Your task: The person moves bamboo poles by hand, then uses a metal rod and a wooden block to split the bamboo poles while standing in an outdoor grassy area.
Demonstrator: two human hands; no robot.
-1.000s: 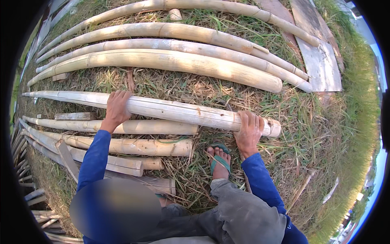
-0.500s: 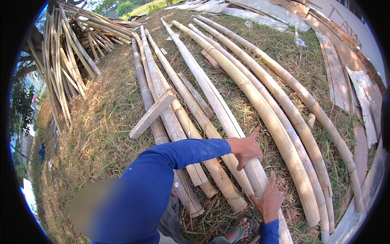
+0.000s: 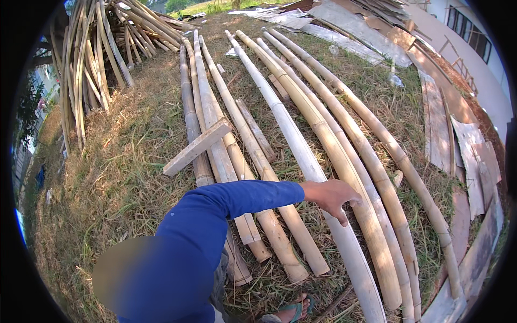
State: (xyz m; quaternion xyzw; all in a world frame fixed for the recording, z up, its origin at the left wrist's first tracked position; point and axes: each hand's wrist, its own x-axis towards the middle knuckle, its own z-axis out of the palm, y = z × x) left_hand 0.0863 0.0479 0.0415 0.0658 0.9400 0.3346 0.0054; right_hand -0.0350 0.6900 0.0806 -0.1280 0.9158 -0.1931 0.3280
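My left hand [image 3: 333, 198] reaches across from the left in a blue sleeve. It is over a pale, whitish bamboo pole [image 3: 304, 156], thumb and fingers apart, holding nothing. The fingertips come close to the yellowish bamboo pole [image 3: 344, 156] on the right; whether they touch it I cannot tell. Part of the pale pole is hidden under the hand. My right hand is out of view. Left of the pale pole lies another bamboo pole [image 3: 277, 183], partly covered by my forearm.
Several more bamboo poles [image 3: 390, 142] lie side by side on dry grass. A short wooden plank [image 3: 199, 146] rests across the left ones. A stack of poles [image 3: 97, 64] leans at the far left. Flat sheets [image 3: 439, 126] lie along the right. My sandalled foot [image 3: 297, 309] is below.
My right hand has left the pale pole and gone out of view. My left hand has opened wider, fingers toward the yellowish pole. The pale pole's dark lengthwise line no longer shows.
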